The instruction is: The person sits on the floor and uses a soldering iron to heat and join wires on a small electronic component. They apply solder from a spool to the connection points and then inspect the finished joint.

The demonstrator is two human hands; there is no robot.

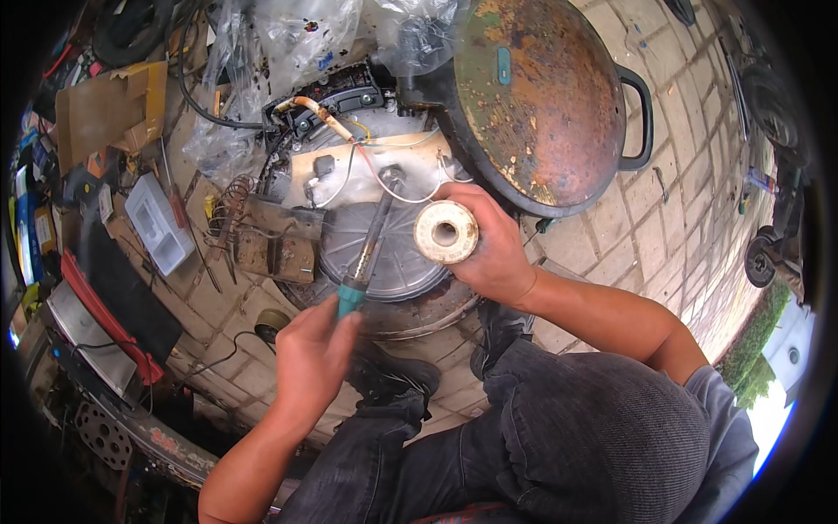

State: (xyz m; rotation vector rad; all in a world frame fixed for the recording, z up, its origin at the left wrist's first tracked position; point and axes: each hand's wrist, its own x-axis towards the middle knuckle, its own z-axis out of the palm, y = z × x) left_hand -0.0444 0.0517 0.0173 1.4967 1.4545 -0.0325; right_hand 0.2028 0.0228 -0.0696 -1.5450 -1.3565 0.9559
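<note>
My left hand (312, 356) is closed round the teal handle of a soldering iron (352, 297). The iron's metal shaft slants up and away, its tip over a pale, stained sheet (371, 164) inside an opened appliance. Red, green and white wires (356, 147) loop across that sheet beside the tip. My right hand (499, 255) grips an off-white spool (429, 234), hollow end facing up; it looks like a solder spool, though no strand shows clearly. Beneath both hands lies a round, ribbed grey plate (417, 253) of the appliance.
A rusty round lid (546, 100) with a black handle (644, 118) stands at the far right of the appliance. Clear plastic bags (305, 39) lie behind. To the left are a cardboard box (109, 109), a translucent tray (160, 225) and a coiled copper-coloured wire (231, 205). Paving bricks cover the ground.
</note>
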